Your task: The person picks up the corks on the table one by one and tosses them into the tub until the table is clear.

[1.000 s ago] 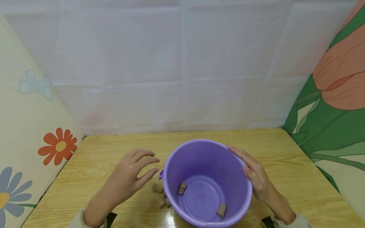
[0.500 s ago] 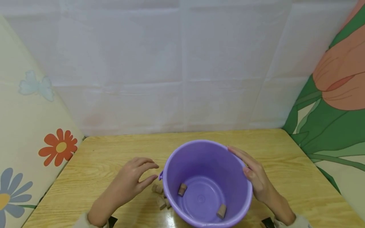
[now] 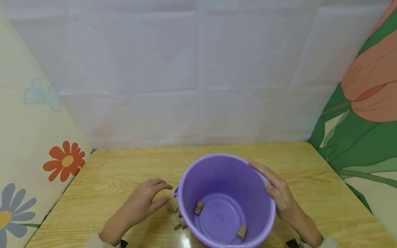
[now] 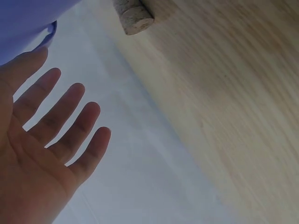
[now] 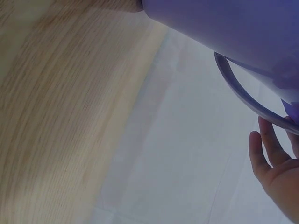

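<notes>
The left hand [image 3: 141, 201] has come down slightly, I see, nearer the corks [image 3: 175, 223] on the wooden surface [image 3: 124, 167] beside the purple bucket [image 3: 223, 175]; its fingers are spread apart. The right hand [image 3: 283, 198] rests against the bucket's rim, fingers extended. Two corks lie inside.

Behind the wood-grain worktop [image 3: 124, 168], hung with a creased white sheet [image 3: 136, 69]. At left, painted on cream with a pale-blue butterfly [image 3: 38, 95], a red flower [image 3: 66, 161] and a blue-grey flower [image 3: 21, 216]; at right, with a coral tulip [image 3: 372, 82] among green leaves [image 3: 359, 141].
</notes>
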Motion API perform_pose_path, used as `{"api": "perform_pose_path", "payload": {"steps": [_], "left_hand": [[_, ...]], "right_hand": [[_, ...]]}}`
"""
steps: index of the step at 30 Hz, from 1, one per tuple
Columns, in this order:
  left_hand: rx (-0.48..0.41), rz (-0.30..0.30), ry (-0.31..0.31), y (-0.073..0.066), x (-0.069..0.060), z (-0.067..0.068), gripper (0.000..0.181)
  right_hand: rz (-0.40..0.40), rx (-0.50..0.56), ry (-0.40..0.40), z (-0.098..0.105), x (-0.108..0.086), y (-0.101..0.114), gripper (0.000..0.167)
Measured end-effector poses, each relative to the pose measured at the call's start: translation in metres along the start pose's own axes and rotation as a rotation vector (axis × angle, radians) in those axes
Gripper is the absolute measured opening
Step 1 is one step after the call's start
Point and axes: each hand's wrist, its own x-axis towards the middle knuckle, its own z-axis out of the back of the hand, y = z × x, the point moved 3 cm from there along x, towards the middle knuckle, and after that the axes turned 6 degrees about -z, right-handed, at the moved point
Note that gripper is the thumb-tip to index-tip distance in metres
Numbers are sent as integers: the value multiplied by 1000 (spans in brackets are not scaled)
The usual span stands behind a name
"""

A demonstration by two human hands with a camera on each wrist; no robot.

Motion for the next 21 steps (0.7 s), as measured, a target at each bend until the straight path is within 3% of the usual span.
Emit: {"api": "perform_pose_path", "payload": {"steps": [10, 21], "left_hand": [[-32, 27, 151, 1, -9, -10, 30], [-26, 7, 163, 6, -14, -21, 28]], "right_hand": [[-3, 12, 1, 0, 0, -1, 51], [-9, 4, 1, -1, 0, -1, 50]]}}
